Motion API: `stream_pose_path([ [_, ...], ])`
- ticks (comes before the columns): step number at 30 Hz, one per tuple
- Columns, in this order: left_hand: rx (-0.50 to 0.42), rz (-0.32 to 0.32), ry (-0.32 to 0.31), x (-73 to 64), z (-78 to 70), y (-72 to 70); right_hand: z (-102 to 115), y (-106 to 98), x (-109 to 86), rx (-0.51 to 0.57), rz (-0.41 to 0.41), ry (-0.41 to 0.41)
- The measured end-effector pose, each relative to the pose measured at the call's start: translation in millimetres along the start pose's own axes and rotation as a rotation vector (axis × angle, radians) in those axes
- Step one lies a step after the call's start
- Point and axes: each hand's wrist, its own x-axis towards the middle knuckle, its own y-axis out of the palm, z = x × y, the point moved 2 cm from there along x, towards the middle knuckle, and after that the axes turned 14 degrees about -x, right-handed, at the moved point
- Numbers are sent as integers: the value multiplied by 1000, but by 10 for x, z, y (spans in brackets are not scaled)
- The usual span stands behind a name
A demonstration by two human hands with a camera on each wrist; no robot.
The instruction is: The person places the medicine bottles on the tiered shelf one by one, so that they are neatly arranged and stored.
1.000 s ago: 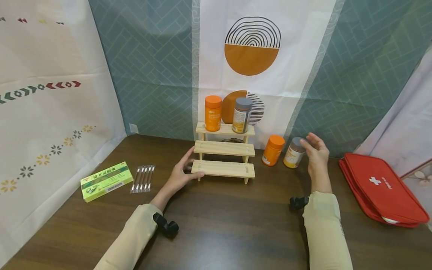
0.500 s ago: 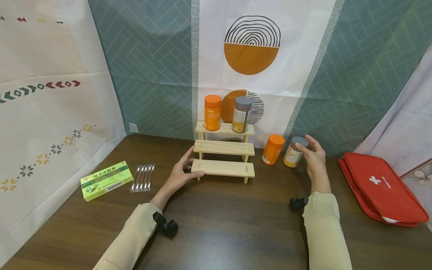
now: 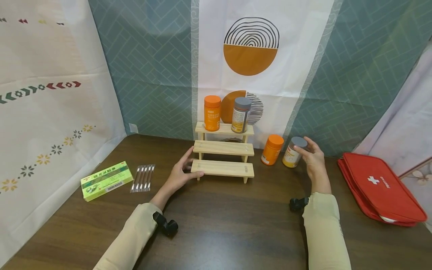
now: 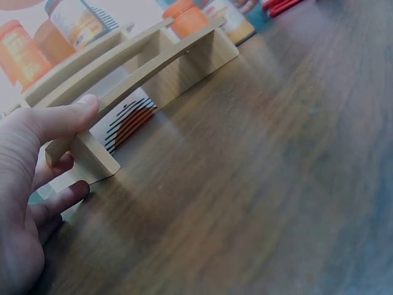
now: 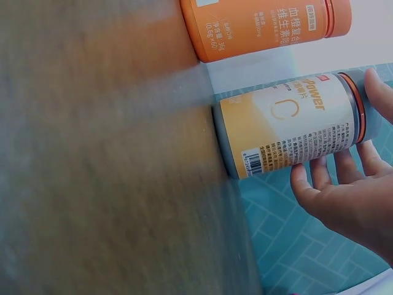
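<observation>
A wooden three-step display stand point(image 3: 222, 168) stands on the table. My left hand point(image 3: 179, 176) grips the left end of its lowest step, thumb on top and some fingers below, as the left wrist view shows. On the top step are an orange-capped pill bottle point(image 3: 212, 117) and a grey-capped one point(image 3: 240, 119). To the stand's right, my right hand point(image 3: 315, 161) holds a grey-lidded white and yellow vitamin bottle point(image 5: 288, 126) near its top, thumb at the lid and fingers along its side. That bottle is upright on the table. Beside it is another orange bottle point(image 5: 264, 27).
A red first-aid pouch point(image 3: 384, 187) lies at the right. On the left are a green medicine box point(image 3: 106, 181) and a pack of cotton swabs point(image 3: 143, 179). Patterned cloth point(image 3: 155, 75) hangs behind the brown table point(image 3: 233, 225).
My right hand has come slightly lower and closed in on the grey-lidded vitamin bottle, taking hold near its lid. My left hand has stayed on the stand.
</observation>
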Motion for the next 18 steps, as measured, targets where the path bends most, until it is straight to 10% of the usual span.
stream_pose_path([
  [9,12,10,-7,-134,-342,50,-41,8,7,-47,10,4],
  [18,-3,12,-22,-122,-349,56,-53,-1,20,-92,15,-2],
])
